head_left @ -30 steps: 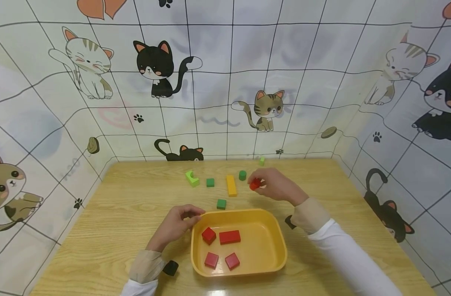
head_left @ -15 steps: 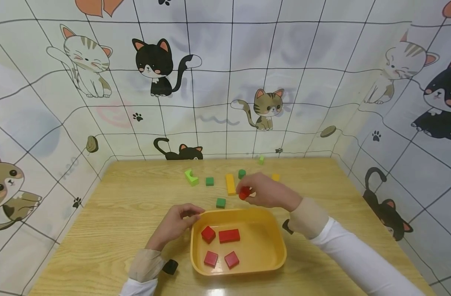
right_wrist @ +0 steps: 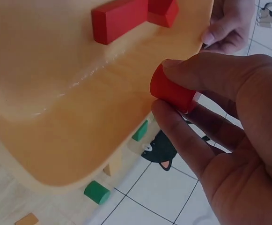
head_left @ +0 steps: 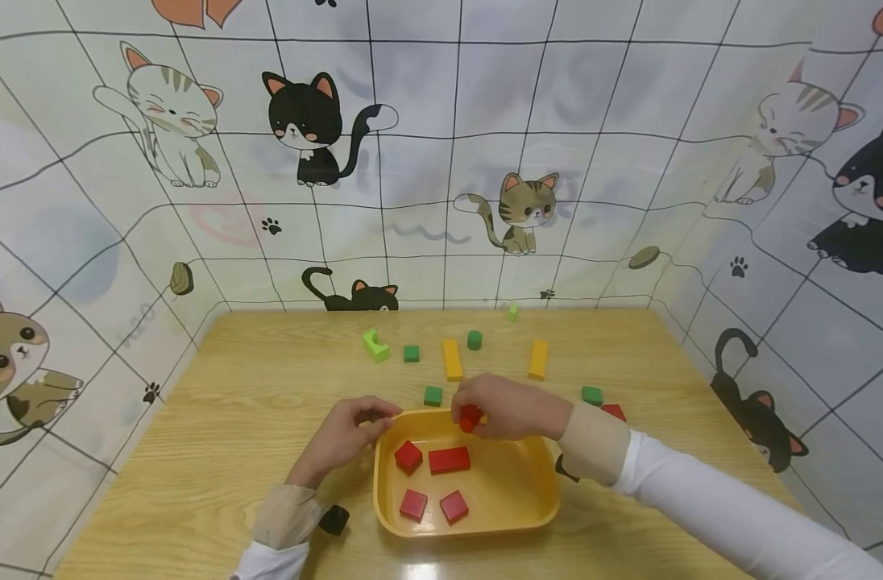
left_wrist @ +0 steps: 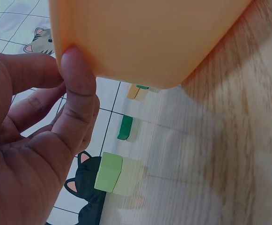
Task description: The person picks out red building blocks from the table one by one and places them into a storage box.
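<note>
My right hand (head_left: 510,407) pinches a red cylinder block (right_wrist: 172,89) between thumb and fingers, over the far rim of the yellow tray (head_left: 507,524). With thumb and fingertips, my left hand (head_left: 347,435) grips the tray's far left corner; the left wrist view shows the thumb (left_wrist: 77,70) against the outer wall. Inside the tray lie a red cube (head_left: 408,457), a long red block (head_left: 449,461) and two pinkish-red blocks (head_left: 413,504) nearer the front.
Behind the tray are green blocks (head_left: 433,395), yellow bars (head_left: 452,359), a green cylinder (head_left: 474,340) and a light green arch (head_left: 375,345). Right of it, another green block (head_left: 591,395) lies near a red block (head_left: 613,412), partly hidden by the right sleeve. A cat-print sheet (head_left: 412,234) stands behind the table.
My right hand has carried the red cylinder left and toward me, from the table's far part to over the tray's far rim. The left hand has stayed on the corner.
</note>
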`<state>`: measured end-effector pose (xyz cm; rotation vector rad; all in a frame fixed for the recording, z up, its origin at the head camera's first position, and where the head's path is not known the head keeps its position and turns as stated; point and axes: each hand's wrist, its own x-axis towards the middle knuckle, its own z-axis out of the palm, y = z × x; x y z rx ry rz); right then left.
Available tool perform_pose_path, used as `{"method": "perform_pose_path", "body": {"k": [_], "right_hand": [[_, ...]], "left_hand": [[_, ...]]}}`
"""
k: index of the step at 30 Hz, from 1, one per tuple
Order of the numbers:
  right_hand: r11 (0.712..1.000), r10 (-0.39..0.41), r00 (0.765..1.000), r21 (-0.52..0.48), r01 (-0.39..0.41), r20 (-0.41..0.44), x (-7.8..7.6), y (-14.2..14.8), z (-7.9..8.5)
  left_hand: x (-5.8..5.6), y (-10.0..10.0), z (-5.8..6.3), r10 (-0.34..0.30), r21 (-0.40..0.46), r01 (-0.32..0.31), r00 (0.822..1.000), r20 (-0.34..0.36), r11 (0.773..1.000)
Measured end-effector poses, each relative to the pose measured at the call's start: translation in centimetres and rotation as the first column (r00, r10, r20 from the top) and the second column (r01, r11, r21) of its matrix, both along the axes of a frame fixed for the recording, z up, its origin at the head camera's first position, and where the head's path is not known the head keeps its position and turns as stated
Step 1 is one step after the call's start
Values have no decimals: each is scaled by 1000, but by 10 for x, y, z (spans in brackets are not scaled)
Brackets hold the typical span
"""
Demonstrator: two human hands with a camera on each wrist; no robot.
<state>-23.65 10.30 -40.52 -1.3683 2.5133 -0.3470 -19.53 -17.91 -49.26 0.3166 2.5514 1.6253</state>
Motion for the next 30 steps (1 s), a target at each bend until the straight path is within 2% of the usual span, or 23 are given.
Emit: {"method": "perform_pose_path", "body": {"k": [6, 9, 14, 22, 30], "right_hand": [[997, 33, 999, 77, -32, -11, 8, -1, -6], [993, 26, 1000, 117, -27, 11, 11, -2, -12], [987, -8, 998, 159, -1, 55, 13, -3, -23], [984, -39, 998, 174, 28, 58, 14, -3, -30], [967, -114, 991, 235, 96, 63, 18, -4, -36]], "left_hand": [[-1, -1, 0, 1, -12, -1, 1000, -3, 1000], [-1, -1, 0, 2, -13, -2, 1000, 3, 1000], [0, -2, 0, 2, -21, -2, 1000, 3, 1000], [0, 0, 2, -7, -16, 7, 1000, -7, 1000], [1, 1, 3, -17, -17, 17, 1000, -12, 1000]]}}
